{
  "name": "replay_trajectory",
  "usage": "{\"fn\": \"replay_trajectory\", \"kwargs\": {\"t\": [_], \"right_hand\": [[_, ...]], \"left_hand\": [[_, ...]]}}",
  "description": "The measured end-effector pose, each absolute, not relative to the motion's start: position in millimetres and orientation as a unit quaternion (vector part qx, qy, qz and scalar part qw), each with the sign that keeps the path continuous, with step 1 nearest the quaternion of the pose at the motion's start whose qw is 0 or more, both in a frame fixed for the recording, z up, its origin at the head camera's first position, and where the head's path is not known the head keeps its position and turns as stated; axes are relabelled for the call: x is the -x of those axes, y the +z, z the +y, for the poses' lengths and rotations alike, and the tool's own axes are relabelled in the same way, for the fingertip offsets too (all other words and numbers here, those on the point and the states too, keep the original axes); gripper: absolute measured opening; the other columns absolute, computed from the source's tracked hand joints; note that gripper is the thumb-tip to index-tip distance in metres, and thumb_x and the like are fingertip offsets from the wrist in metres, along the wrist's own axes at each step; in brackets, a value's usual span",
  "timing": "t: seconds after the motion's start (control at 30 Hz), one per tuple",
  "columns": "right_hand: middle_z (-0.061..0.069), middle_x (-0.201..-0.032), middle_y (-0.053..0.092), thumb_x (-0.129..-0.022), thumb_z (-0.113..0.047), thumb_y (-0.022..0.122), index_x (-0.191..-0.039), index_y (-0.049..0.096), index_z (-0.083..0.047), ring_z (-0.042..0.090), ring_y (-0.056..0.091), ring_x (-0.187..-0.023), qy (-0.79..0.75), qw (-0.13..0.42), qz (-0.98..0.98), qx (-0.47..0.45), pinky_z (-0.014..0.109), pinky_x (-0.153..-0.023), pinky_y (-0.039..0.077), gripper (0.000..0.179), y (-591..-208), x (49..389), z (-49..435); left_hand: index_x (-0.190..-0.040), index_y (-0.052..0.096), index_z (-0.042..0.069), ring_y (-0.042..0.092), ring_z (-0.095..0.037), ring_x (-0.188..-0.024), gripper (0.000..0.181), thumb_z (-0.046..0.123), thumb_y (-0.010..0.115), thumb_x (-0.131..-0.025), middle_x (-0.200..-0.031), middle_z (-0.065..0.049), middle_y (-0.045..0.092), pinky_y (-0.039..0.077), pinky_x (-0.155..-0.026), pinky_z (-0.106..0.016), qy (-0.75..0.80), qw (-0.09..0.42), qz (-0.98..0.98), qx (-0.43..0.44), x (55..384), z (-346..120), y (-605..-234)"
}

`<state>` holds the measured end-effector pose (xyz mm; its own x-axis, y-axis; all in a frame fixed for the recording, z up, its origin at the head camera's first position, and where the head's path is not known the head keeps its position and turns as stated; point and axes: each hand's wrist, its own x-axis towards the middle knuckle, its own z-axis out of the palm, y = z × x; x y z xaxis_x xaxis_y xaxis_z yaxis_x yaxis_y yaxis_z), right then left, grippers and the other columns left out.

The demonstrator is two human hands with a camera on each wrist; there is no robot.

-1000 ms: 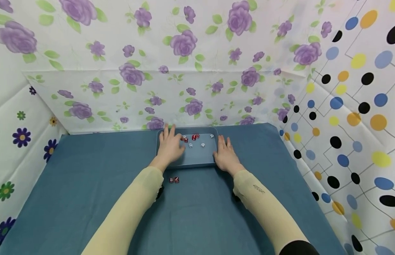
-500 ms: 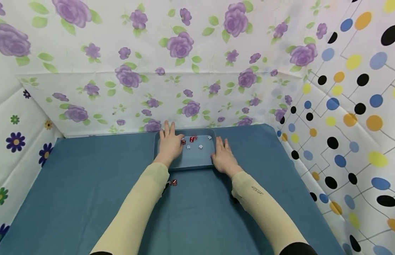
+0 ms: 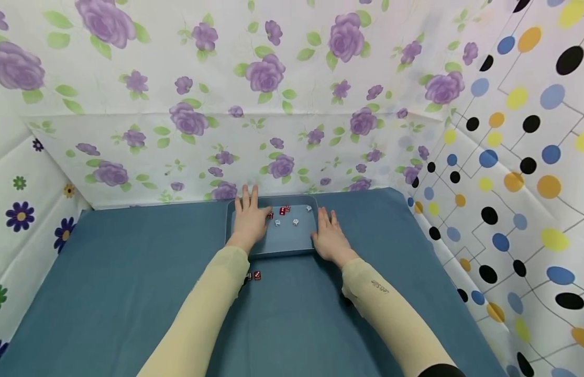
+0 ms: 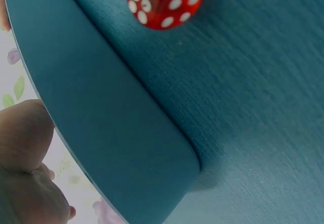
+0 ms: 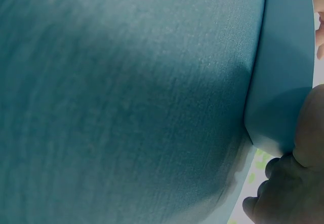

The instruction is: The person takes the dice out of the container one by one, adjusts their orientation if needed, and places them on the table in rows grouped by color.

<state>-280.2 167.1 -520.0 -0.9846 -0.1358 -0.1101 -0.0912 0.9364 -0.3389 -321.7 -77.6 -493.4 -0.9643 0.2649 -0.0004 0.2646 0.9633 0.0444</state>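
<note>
A shallow blue-grey tray [image 3: 284, 248] lies flat near the back edge of the table. My left hand [image 3: 248, 224] is at the tray's left side, its fingers straight and pointing to the back wall, its thumb stretched towards a red die [image 3: 270, 215]. At the right side my right hand [image 3: 330, 238] touches the tray with straight fingers. Inside the tray are several dice, among them a red die [image 3: 282, 211] and a white die [image 3: 295, 222]. The left wrist view shows the left thumb [image 4: 25, 135] by the rim; the right thumb [image 5: 311, 133] touches the wall in the right wrist view.
In front of the tray two red dice lie on the blue tablecloth [image 3: 282, 324]; one die [image 3: 257, 275] shows fully, the other is partly behind the left sleeve [image 3: 202, 303]. A flowered cloth [image 3: 216, 141] rises right behind the tray, a dotted cloth [image 3: 522, 209] at the right.
My left forearm has shifted right and now partly covers one of the two dice in front of the tray. The left thumb now points across to the red die. The right hand has hardly moved.
</note>
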Motion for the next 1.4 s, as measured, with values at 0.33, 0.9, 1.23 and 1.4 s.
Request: {"fn": "replay_trajectory", "kwargs": {"t": [0.33,0.9,1.23,1.4], "right_hand": [[0.014,-0.179,0.003,-0.116,-0.032,0.046,-0.172,0.0,-0.005,0.04,-0.004,-0.164,-0.161,0.075,0.982,0.057,0.053,-0.13,0.011,0.077,-520,283,167],[0.013,-0.18,0.003,-0.116,-0.033,0.047,-0.172,0.001,-0.006,0.039,-0.005,-0.164,-0.172,0.07,0.981,0.055,0.053,-0.131,0.01,0.077,-525,282,169],[0.014,-0.179,0.005,-0.115,-0.032,0.048,-0.172,0.004,-0.004,0.04,-0.002,-0.164,-0.167,0.062,0.982,0.057,0.054,-0.13,0.012,0.077,-526,282,169],[0.013,-0.18,0.005,-0.115,-0.032,0.048,-0.172,0.003,-0.006,0.039,-0.003,-0.164,-0.175,0.062,0.981,0.053,0.053,-0.131,0.011,0.077,-527,281,168]], "left_hand": [[-0.159,0.055,0.028,-0.016,-0.05,-0.16,0.057,0.031,0.072,-0.104,-0.178,-0.023,-0.002,0.005,-0.126,-0.068,0.016,0.014,0.991,-0.134,320,-77,-491],[-0.138,0.073,0.014,-0.017,-0.047,-0.161,0.031,0.019,0.065,-0.109,-0.177,-0.024,0.003,0.004,-0.127,-0.066,0.025,0.008,0.988,-0.15,319,-66,-493],[-0.141,0.072,0.012,-0.011,-0.048,-0.162,0.034,0.02,0.066,-0.108,-0.177,-0.024,0.01,0.008,-0.127,-0.066,0.015,-0.003,0.989,-0.148,316,-68,-490],[-0.139,0.073,0.012,-0.015,-0.047,-0.161,0.036,0.024,0.072,-0.105,-0.178,-0.023,0.006,0.005,-0.127,-0.066,0.012,0.007,0.989,-0.148,317,-71,-494]]}}
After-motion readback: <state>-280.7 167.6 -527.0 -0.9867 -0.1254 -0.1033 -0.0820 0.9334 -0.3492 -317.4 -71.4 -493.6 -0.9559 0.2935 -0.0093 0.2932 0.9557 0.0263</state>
